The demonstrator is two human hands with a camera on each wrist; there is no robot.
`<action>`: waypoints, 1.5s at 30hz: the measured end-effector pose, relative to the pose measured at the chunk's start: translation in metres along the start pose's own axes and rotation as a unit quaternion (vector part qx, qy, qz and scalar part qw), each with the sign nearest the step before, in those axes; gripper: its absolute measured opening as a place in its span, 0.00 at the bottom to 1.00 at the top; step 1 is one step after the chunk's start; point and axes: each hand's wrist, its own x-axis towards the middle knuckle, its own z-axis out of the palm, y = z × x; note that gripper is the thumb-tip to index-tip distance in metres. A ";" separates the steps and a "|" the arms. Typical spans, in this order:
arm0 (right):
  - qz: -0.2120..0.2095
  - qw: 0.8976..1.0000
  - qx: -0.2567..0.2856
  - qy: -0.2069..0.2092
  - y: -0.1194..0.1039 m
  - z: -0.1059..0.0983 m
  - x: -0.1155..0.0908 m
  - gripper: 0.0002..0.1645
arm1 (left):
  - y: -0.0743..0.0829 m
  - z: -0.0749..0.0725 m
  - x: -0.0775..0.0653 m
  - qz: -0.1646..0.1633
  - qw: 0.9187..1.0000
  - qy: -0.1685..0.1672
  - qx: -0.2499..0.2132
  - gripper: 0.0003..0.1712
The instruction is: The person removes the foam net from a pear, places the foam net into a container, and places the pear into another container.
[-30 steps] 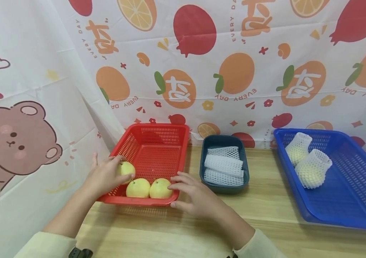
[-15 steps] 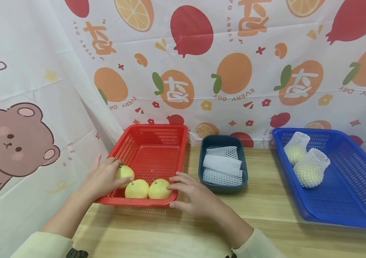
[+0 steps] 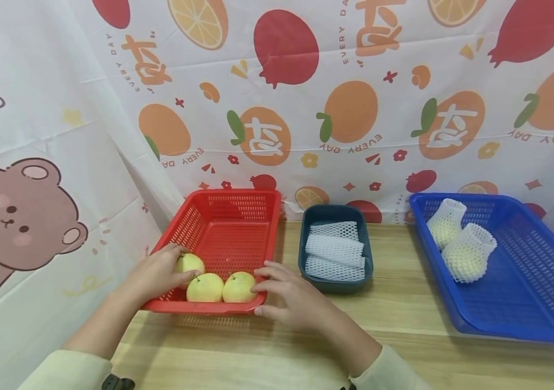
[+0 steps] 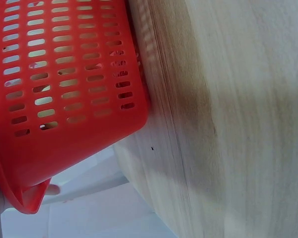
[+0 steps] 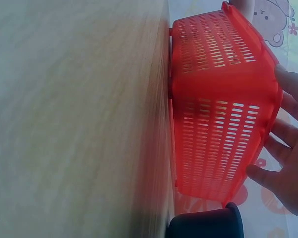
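Several pale yellow pears lie at the near end of the red basket (image 3: 228,246). My left hand (image 3: 157,273) reaches over the basket's left rim, with thumb and fingers round the left pear (image 3: 190,262). Two pears, a middle pear (image 3: 205,287) and a right pear (image 3: 239,287), sit side by side along the near wall. My right hand (image 3: 289,295) rests at the basket's near right corner, fingers spread over the rim beside the right pear. In the right wrist view, its fingers (image 5: 283,136) lie loosely along the red rim.
A dark green tub (image 3: 368,260) of white foam net sleeves (image 3: 335,250) stands right of the red basket. Farther right, a blue basket (image 3: 516,303) holds two pears in foam nets (image 3: 469,257). A printed curtain (image 3: 301,135) hangs behind the wooden table (image 3: 306,357).
The head view has turned slightly, so the scene shifts left. A raised finger of my left hand has lowered. Both hands otherwise keep their places, and the pears stay put.
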 end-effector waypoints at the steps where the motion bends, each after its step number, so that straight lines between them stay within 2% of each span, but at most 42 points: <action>1: -0.001 1.000 -0.002 0.000 0.000 0.000 0.000 0.22 | 0.000 0.000 0.000 -0.001 1.000 -0.002 0.004 0.37; 16: -0.001 1.000 0.000 -0.005 -0.002 -0.001 0.001 0.22 | 0.000 0.000 -0.002 -0.010 1.000 -0.015 0.013 0.41; 22: -0.001 1.000 0.002 -0.004 -0.002 0.000 0.001 0.22 | 0.000 -0.001 -0.003 -0.008 1.000 -0.011 0.000 0.43; 28: 0.000 1.000 -0.001 -0.006 -0.001 0.000 0.001 0.22 | -0.001 -0.002 -0.003 -0.007 1.000 -0.005 -0.004 0.37; 41: 0.007 1.000 0.004 -0.009 -0.001 -0.001 0.000 0.22 | -0.002 -0.003 0.001 -0.017 0.999 -0.010 -0.027 0.35; 45: 0.010 1.000 0.004 -0.012 -0.001 -0.001 -0.001 0.24 | -0.002 -0.003 0.002 -0.019 0.999 -0.013 -0.040 0.38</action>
